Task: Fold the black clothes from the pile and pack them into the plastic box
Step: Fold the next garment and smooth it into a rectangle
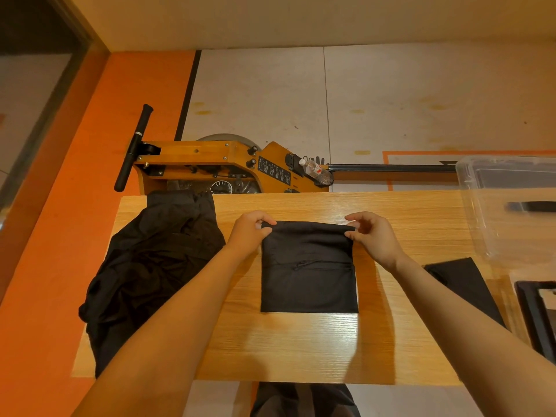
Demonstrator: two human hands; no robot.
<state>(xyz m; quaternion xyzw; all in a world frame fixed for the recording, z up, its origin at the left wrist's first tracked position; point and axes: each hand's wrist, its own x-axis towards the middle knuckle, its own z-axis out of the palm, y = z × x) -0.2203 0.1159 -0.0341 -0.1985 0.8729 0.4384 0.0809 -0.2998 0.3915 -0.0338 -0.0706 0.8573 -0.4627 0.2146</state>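
A black garment [308, 272], folded into a neat rectangle, lies in the middle of the wooden table [294, 347]. My left hand [251, 231] pinches its far left corner, and my right hand [373, 236] pinches its far right corner, with the far edge lifted slightly. A pile of loose black clothes [150, 263] sprawls over the table's left side. The clear plastic box [508, 206] stands at the far right of the table. A folded black piece [463, 284] lies just in front of the box.
A wooden rowing machine [216, 164] with a black handle and a water bottle [316, 170] stands on the floor behind the table. A dark flat object [538, 314] sits at the right edge. The orange floor strip runs along the left.
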